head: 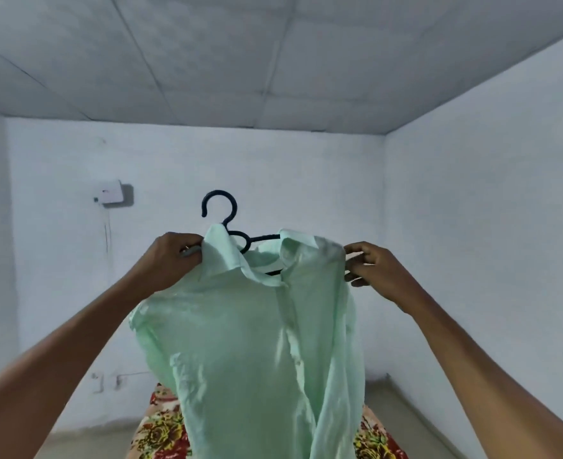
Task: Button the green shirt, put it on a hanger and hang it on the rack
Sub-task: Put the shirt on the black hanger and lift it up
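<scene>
The pale green shirt (250,342) hangs in the air in front of me, its button placket closed down the front and its collar standing up. A dark hanger (222,213) sits inside the neck, its hook sticking up above the collar. My left hand (170,260) pinches the shirt's left shoulder by the collar. My right hand (372,266) grips the right shoulder, fingers curled over the cloth and what looks like the hanger's end. The rack is not in view.
A bed with a red and yellow flowered cover (164,432) lies below the shirt. White walls surround me; a small white box (111,192) is fixed to the far wall, with wall sockets (107,380) low down.
</scene>
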